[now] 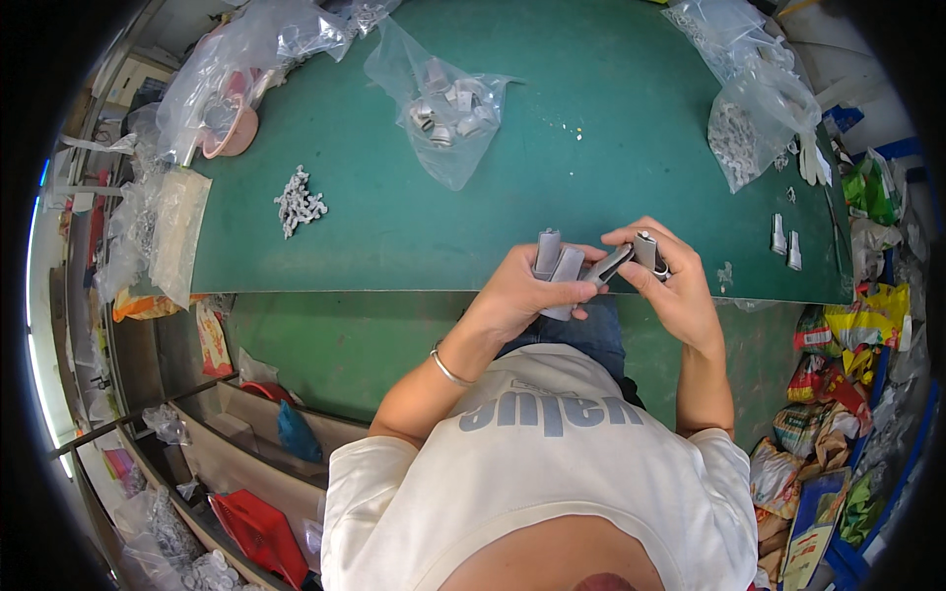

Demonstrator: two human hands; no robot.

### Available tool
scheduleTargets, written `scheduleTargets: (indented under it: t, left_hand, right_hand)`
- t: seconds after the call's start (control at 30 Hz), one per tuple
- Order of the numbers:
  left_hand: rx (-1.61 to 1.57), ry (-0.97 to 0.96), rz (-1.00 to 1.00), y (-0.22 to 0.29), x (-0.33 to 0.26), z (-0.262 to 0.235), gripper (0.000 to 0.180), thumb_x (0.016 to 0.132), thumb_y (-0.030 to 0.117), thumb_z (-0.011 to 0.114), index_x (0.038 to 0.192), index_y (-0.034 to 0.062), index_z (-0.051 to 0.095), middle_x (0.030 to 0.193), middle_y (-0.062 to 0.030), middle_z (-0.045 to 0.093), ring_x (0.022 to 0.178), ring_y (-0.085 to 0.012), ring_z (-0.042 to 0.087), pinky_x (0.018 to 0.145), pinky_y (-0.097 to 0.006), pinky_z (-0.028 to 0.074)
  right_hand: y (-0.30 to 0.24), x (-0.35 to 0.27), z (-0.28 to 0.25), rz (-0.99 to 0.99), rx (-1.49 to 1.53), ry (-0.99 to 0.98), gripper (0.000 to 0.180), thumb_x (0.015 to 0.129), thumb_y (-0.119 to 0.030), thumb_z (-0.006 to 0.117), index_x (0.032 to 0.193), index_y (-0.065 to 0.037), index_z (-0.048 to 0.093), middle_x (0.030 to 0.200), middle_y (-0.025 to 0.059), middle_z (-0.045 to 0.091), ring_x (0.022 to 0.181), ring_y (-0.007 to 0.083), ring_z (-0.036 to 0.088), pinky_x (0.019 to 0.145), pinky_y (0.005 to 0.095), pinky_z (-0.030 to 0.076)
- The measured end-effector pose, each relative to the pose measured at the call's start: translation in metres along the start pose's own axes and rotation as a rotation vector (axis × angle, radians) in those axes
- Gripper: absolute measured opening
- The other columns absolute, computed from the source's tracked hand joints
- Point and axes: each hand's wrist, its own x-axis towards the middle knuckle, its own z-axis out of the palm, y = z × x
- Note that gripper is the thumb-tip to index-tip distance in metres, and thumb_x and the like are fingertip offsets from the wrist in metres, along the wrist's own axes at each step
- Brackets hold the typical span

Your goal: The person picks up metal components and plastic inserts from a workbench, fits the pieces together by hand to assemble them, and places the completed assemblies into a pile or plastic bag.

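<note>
My left hand (514, 293) is closed around several grey oblong pieces (547, 254), which look like small hollow housings. Their upper ends stick out above my fingers. Between the two hands lies a tilted grey piece with a dark inner side (609, 265), its lower end by my left thumb. My right hand (682, 293) pinches another upright grey piece (645, 250) with a small pale tip, and its fingers also reach the tilted piece. Both hands are over the near edge of the green table (424, 266). The pieces' exact kind is too small to tell.
Small grey parts lie in a pile (299, 203) at left. A clear bag (448, 118) of grey pieces lies farther back. Two grey pieces (785, 242) and a bag of small parts (739, 133) are at right. A pink basket (233, 128) stands far left.
</note>
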Motion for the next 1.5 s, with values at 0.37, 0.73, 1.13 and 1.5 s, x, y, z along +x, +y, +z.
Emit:
scheduleTargets:
  t: [0.37, 0.73, 1.13, 1.5]
  left_hand:
    - [-0.072, -0.045, 0.065, -0.007, -0.005, 0.005, 0.039, 0.075, 0.004, 0.068, 0.111, -0.0042, 0.053, 0.097, -0.0133, 0.060, 0.084, -0.0169, 0.060, 0.061, -0.026, 0.054]
    - [-0.071, -0.073, 0.042, -0.008, -0.009, 0.004, 0.039, 0.081, 0.012, 0.061, 0.113, -0.0067, 0.050, 0.098, -0.0192, 0.060, 0.086, -0.0216, 0.062, 0.058, -0.025, 0.054]
    - [-0.427, -0.244, -0.225, -0.011, -0.006, 0.001, 0.044, 0.090, 0.027, 0.046, 0.121, -0.0042, 0.044, 0.111, -0.0168, 0.057, 0.101, -0.0254, 0.058, 0.051, -0.022, 0.053]
    - [-0.560, 0.105, 0.020, -0.029, 0.003, -0.031, 0.037, 0.088, 0.015, 0.050, 0.121, 0.0009, 0.041, 0.110, -0.0218, 0.055, 0.099, -0.0283, 0.058, 0.070, -0.031, 0.055]
  right_hand:
    - [-0.005, -0.012, 0.011, 0.162, 0.347, 0.148, 0.018, 0.077, 0.002, 0.062, 0.095, 0.005, 0.061, 0.086, 0.0050, 0.055, 0.071, 0.0116, 0.057, 0.059, 0.0208, 0.046]
    - [0.002, -0.015, 0.020, 0.204, 0.447, 0.238, 0.016, 0.081, -0.012, 0.064, 0.088, 0.002, 0.060, 0.079, 0.0032, 0.058, 0.062, 0.0061, 0.052, 0.051, 0.0185, 0.040]
    - [0.022, -0.011, 0.028, 0.299, 0.532, 0.296, 0.018, 0.083, -0.019, 0.063, 0.077, -0.003, 0.058, 0.064, -0.0031, 0.052, 0.052, 0.0013, 0.040, 0.044, 0.0164, 0.028]
    - [0.101, 0.007, -0.025, 0.093, -0.648, 0.633, 0.023, 0.085, -0.019, 0.055, 0.098, -0.001, 0.058, 0.094, 0.0154, 0.057, 0.082, 0.0300, 0.057, 0.073, 0.0347, 0.045]
